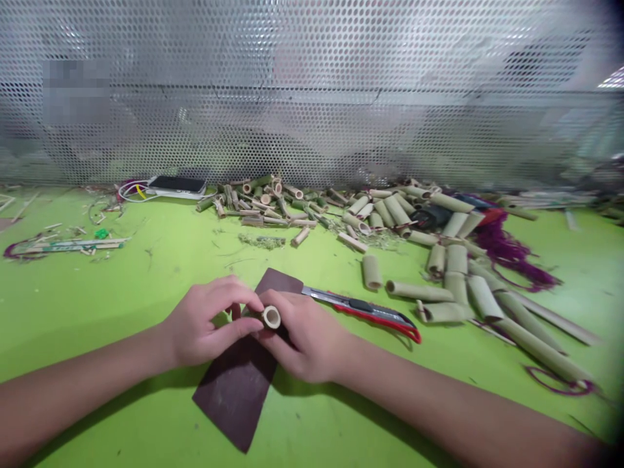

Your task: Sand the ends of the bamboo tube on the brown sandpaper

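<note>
A short hollow bamboo piece [272,318] is pinched between my two hands, its round open end facing me. On its left side, the thumb and forefinger of my left hand [207,320] close on it. My right hand [309,338] grips the same piece from the right, with thumb and fingers around it. Beneath both hands lies a dark brown sheet [236,390] that looks like sandpaper, partly covered by them. A red and black utility knife [363,307] rests just beyond my right hand, its blade extended over the sheet's far end.
Cut bamboo tubes [455,260] are scattered at the right, with purple thread [511,250] among them. Smaller bamboo pieces [273,201] are heaped at the back. A phone-like device [178,185] with a white cable sits back left. A perforated metal panel [312,97] rises behind the green table [146,279].
</note>
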{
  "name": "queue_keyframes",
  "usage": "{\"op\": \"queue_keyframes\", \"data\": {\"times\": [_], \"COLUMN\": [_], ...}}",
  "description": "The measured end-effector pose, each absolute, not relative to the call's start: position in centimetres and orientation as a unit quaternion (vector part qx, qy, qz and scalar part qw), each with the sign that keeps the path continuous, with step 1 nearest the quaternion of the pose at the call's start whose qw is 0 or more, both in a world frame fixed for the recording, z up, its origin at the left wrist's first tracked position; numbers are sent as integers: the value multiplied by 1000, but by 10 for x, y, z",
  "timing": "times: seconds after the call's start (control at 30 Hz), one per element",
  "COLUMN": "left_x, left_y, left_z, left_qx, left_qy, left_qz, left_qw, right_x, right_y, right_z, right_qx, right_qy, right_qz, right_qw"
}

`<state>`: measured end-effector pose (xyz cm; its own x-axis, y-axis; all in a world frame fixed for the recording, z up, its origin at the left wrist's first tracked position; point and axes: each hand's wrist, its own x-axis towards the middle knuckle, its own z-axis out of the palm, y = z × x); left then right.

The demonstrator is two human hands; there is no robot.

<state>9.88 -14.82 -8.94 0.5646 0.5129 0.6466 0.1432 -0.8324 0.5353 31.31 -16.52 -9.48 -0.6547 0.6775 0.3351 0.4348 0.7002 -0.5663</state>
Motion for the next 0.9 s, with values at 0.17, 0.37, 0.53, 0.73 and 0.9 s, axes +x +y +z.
{"op": "queue_keyframes", "data": {"times": [0.17,0.37,0.53,0.73,0.9], "left_x": [102,104,103,104,102], "left_y": [-151,-154,-156,-155,-151], "left_z": [-88,-85,-84,-84,-88], "left_qx": [839,827,823,832,851], "left_qy": [211,237,240,215,196], "left_qz": [456,458,463,478,457], "left_qw": [209,225,227,181,168], "right_x": [314,314,313,307,304], "right_y": [-164,-163,-164,-169,-172], "right_z": [-95,-94,-93,-89,-89], "right_qx": [-327,-342,-352,-387,-401], "right_qy": [-883,-894,-900,-883,-876], "right_qz": [210,173,151,179,195], "right_qw": [265,232,208,197,184]}}
